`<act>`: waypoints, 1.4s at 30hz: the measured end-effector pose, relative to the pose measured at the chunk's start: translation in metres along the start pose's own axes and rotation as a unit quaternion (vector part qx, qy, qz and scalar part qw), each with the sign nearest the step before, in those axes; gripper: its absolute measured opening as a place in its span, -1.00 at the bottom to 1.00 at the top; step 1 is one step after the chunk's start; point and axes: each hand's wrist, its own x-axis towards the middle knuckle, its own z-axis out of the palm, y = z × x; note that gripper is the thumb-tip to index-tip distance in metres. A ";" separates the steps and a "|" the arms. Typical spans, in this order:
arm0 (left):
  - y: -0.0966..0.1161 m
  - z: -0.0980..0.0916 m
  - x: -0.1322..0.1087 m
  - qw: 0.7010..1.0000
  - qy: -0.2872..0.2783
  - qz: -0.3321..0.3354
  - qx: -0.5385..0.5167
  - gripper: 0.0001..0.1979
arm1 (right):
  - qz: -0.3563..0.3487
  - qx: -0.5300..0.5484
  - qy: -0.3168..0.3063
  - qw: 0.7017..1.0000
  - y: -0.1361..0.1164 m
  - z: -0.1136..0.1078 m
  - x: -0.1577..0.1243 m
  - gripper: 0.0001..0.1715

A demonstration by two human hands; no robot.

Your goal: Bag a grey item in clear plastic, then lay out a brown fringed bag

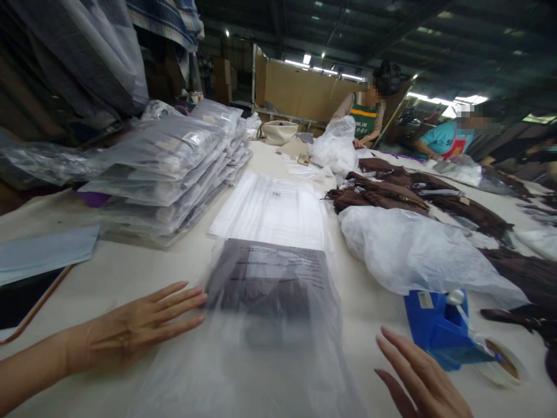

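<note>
Cloth of dark greyish brown, folded into a flat rectangle (265, 296), lies in a clear plastic bag (282, 377) on the cream-coloured table (130, 267) right before the person, just below a flat pile of translucent white bags (270, 215). From where I stand the two hands are well apart and gripping nothing: the left hand (141, 322) stretches its fingers to the bag's left edge, touching or just short of it, I can't tell, while the right hand (418, 374), fingers loosely spread, is near a blue tape dispenser (433, 334).
</note>
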 end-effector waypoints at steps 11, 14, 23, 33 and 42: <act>0.025 0.012 0.003 0.985 0.025 -0.025 -0.169 -0.37 | -0.225 0.095 -0.161 0.956 -0.001 0.034 0.040 -0.43; 0.029 0.039 -0.009 0.976 0.148 -0.068 -0.145 -0.46 | -0.167 0.130 -0.154 0.965 0.006 0.035 0.023 -0.48; 0.030 0.014 0.002 0.998 0.013 -0.001 -0.065 -0.39 | -0.240 0.029 -0.056 0.969 0.003 0.038 0.038 -0.56; 0.030 0.000 0.006 0.967 0.019 -0.086 -0.240 -0.35 | -0.176 0.127 -0.062 0.974 0.011 0.080 0.024 -0.36; 0.040 0.051 -0.002 0.938 0.189 -0.192 -0.218 -0.64 | -0.133 0.155 -0.075 0.976 0.030 0.077 0.032 -0.57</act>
